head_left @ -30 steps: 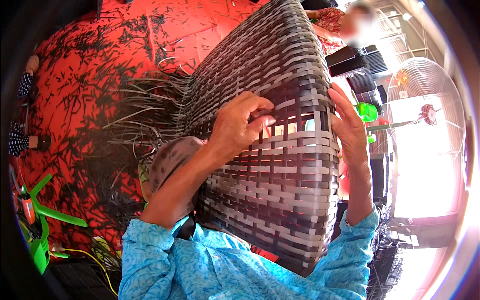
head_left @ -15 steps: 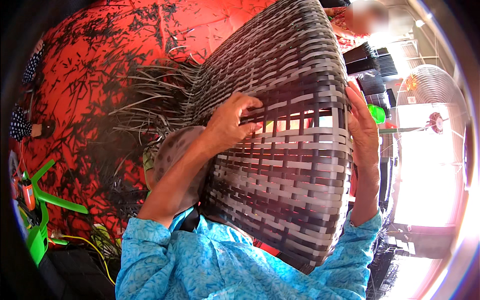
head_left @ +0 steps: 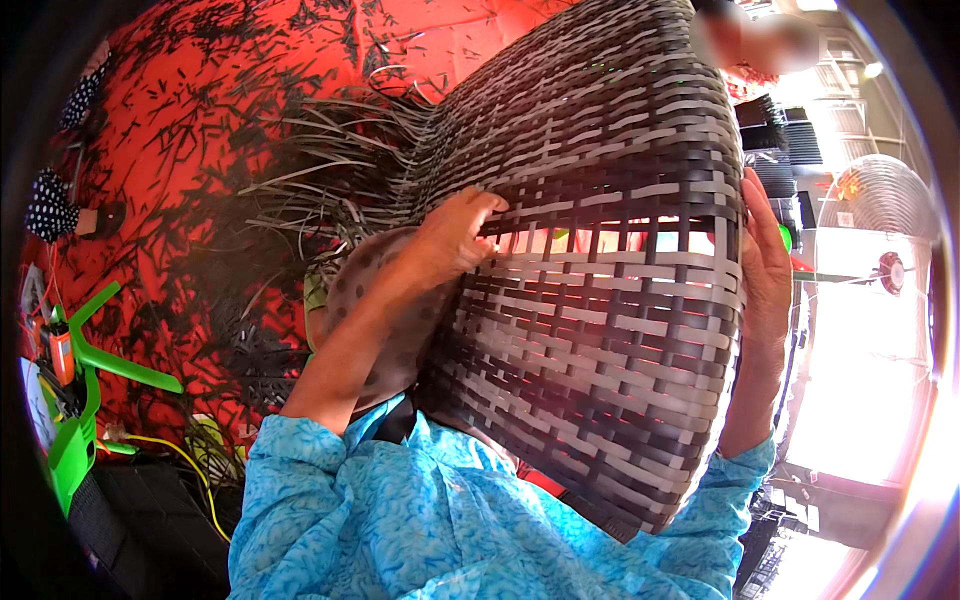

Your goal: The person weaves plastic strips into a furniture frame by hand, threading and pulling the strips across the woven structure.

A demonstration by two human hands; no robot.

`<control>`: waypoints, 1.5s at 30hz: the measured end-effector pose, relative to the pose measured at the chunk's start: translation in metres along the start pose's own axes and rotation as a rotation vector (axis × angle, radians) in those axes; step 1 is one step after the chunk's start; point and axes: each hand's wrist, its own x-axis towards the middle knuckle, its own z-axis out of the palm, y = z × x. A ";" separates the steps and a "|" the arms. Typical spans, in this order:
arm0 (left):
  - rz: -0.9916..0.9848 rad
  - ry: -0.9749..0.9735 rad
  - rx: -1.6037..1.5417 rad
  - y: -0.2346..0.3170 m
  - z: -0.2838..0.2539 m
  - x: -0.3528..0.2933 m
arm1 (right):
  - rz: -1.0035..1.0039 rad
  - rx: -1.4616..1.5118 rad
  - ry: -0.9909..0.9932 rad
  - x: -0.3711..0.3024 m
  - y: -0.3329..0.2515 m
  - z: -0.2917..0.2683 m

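A large woven basket [head_left: 600,330] of grey and black strips lies tilted across my lap, with loose strip ends [head_left: 330,170] fanning out at its far left. My left hand [head_left: 455,235] presses on the weave beside an open gap, its fingers curled onto a strip. My right hand [head_left: 765,265] lies flat along the basket's right edge and steadies it. Both forearms wear light blue patterned sleeves.
The red floor mat [head_left: 200,120] is strewn with short dark strip cuttings. A green plastic frame [head_left: 85,380] and a yellow cord [head_left: 190,465] lie at the lower left. A standing fan [head_left: 885,200] is at the right, and another person [head_left: 750,40] sits behind the basket.
The basket has shifted up and to the right in view. My left hand slid along the gap in the weave, and my right hand moved with the basket's edge.
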 end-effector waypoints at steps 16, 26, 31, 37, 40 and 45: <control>-0.066 -0.041 0.084 -0.050 -0.008 0.003 | 0.019 0.027 0.070 -0.003 -0.004 0.010; -0.092 -0.138 0.511 -0.045 -0.032 0.010 | 0.056 0.079 0.076 -0.006 0.006 0.002; 0.031 -0.323 0.719 -0.055 0.001 0.017 | 0.019 0.097 0.069 -0.008 0.008 0.000; 0.064 -0.162 0.504 -0.071 0.009 0.003 | -0.031 0.094 0.070 -0.006 0.012 0.003; -0.027 -0.227 0.512 -0.076 -0.002 0.000 | -0.049 0.057 0.056 -0.003 0.011 0.004; -0.198 -0.160 -0.041 -0.094 0.027 -0.022 | -0.070 -0.019 0.072 -0.006 0.011 -0.004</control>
